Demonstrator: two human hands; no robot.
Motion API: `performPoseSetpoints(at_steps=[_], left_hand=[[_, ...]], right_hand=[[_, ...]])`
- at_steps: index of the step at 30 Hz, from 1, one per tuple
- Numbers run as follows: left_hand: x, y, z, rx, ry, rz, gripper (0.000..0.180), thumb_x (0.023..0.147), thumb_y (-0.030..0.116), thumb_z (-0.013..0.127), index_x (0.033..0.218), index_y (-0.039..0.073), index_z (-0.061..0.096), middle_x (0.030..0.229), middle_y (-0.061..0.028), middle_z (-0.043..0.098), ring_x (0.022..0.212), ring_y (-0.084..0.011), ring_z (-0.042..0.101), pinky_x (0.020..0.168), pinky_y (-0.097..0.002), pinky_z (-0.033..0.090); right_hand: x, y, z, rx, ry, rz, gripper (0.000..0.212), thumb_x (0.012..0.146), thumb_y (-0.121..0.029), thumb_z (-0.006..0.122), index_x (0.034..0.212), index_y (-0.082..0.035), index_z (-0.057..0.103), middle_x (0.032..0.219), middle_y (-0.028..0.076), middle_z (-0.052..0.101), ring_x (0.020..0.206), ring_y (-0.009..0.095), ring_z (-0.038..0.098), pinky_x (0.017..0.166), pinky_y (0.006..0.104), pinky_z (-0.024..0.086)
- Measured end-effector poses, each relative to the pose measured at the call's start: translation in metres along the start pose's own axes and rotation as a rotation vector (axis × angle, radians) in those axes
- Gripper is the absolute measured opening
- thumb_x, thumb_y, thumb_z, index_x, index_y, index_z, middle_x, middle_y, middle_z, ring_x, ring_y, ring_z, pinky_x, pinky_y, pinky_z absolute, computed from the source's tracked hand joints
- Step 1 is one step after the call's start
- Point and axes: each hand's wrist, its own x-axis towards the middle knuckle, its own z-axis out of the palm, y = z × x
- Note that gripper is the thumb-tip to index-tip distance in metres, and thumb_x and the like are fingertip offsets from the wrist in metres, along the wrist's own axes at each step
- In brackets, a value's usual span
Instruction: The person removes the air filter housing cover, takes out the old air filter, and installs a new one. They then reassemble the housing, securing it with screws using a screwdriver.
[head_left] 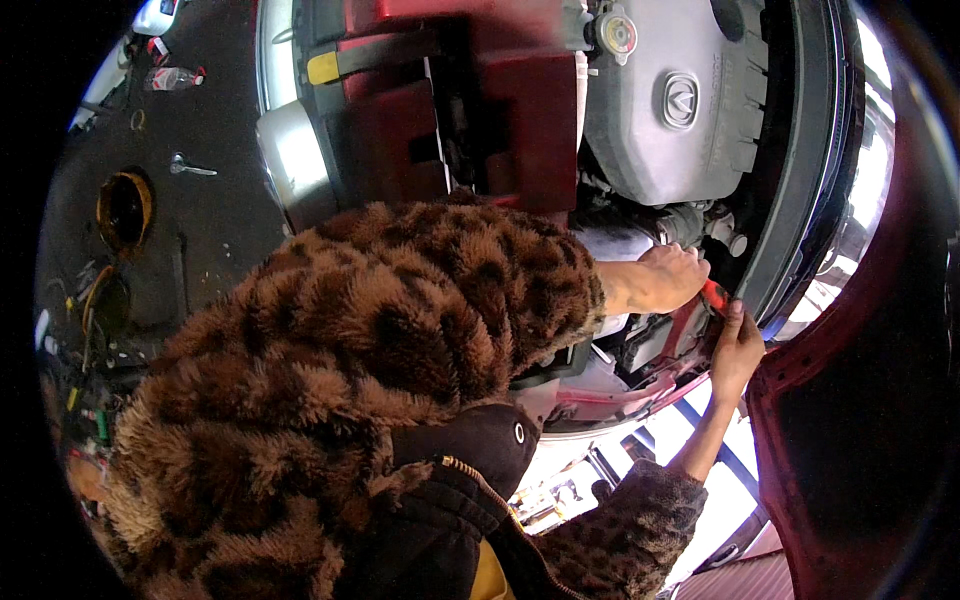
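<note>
My left hand (674,278) is closed, knuckles up, over the front corner of an open car engine bay. Out of its fist sticks a short red-orange handle-like piece (716,295), most of it hidden by the fingers. At the other end of that piece, the thumb and fingers of my right hand (737,348) close on it. What the piece belongs to cannot be made out. Just beyond my left hand are a grey hose and a round cap (738,245). A grey engine cover (670,110) lies farther away.
A radiator cap (616,35) sits beside the engine cover. Along the right runs the dark cowl edge (790,240), with the raised red hood (850,440) close by my right arm. On the floor at left lie a plastic bottle (174,78), a small tool (192,165) and a round pan (147,212).
</note>
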Motion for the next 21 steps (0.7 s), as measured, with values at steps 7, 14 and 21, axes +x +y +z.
performPoseSetpoints(at_steps=[7,14,21], left_hand=[[0.000,0.004,-0.004,-0.050,-0.076,-0.069,0.025,0.090,0.013,0.052,0.109,-0.002,0.059,0.107,-0.0216,0.061,0.100,-0.0372,0.066,0.082,-0.0463,0.055],[-0.004,-0.002,0.006,-0.118,-0.030,-0.032,0.025,0.084,0.004,0.055,0.108,-0.004,0.058,0.112,-0.0238,0.059,0.101,-0.0393,0.066,0.083,-0.0468,0.054],[0.001,0.000,0.015,-0.108,-0.010,-0.072,0.039,0.079,0.004,0.060,0.115,-0.007,0.050,0.115,-0.0261,0.057,0.100,-0.0408,0.065,0.085,-0.0476,0.053]], right_hand=[[-0.005,0.006,0.009,0.174,0.181,-0.404,0.044,0.102,-0.035,0.053,0.094,0.007,0.063,0.065,0.008,0.051,0.063,0.017,0.044,0.058,0.0348,0.041],[-0.001,0.016,0.001,0.032,0.045,-0.254,0.045,0.103,-0.037,0.049,0.108,0.006,0.061,0.084,0.015,0.060,0.081,0.013,0.053,0.076,0.0270,0.046],[0.022,0.024,0.013,0.033,0.179,-0.077,0.055,0.103,-0.039,0.047,0.075,0.008,0.052,0.059,0.018,0.040,0.058,0.021,0.041,0.055,0.0400,0.035]])
